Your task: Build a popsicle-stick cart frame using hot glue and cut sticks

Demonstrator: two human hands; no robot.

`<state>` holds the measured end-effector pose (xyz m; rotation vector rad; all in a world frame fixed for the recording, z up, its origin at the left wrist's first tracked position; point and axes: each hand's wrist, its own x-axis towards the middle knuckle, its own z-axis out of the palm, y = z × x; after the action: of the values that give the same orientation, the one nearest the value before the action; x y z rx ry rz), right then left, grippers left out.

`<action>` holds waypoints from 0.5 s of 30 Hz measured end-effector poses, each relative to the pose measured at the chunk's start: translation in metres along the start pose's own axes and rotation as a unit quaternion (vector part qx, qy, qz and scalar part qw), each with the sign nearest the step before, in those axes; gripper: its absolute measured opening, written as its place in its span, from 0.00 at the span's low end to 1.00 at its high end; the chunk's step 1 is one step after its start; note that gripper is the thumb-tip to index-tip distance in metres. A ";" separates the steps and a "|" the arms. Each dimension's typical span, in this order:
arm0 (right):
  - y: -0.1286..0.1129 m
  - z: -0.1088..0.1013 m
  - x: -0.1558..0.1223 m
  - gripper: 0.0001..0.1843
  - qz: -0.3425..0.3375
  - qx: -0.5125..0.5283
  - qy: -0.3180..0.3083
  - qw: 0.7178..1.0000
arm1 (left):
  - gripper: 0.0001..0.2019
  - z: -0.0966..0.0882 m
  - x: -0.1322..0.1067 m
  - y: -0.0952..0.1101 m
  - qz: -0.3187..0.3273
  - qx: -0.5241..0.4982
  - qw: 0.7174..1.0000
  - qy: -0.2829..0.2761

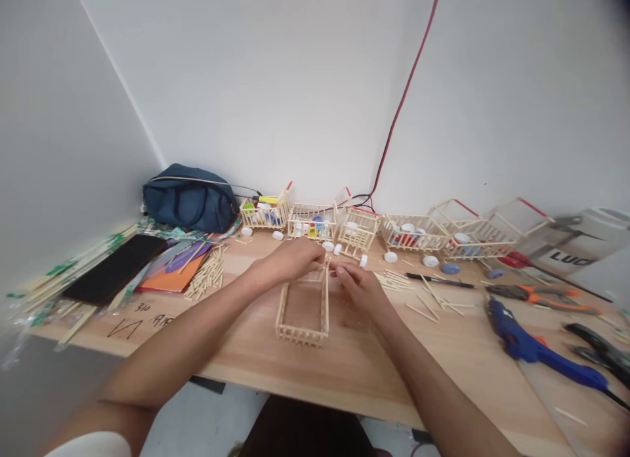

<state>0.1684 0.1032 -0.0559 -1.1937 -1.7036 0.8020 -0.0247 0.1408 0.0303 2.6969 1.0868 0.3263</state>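
The stick basket (302, 333) sits on the surface (344, 371), a strip of wood between it and the near edge; stick carts (361, 230) line the far side; left hand (300, 257) and right hand (363, 287) reach its far right corner, fingers curled; what they pinch, I cannot tell.

The cart-style basket (302, 332), built of thin, pale, unpainted wooden sticks, is a long, narrow rectangle with an open top, its near end and right side showing rows of short upright slats between slim rails. It sits upright on the wooden tabletop (275, 371), close to the front edge, its length running away from the person and its short slatted end facing them. Its far end is partly hidden behind the left hand (300, 255), and its far right corner lies at the fingertips.
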 end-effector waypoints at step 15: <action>0.003 0.005 -0.005 0.20 0.019 -0.080 -0.013 0.997 | 0.16 0.047 -0.068 -0.057 -0.187 -0.379 0.894 0.146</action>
<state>0.1659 0.0990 -0.0621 -1.3319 -1.7993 0.7172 -0.0968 0.1276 -0.0386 1.7463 1.1965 0.8893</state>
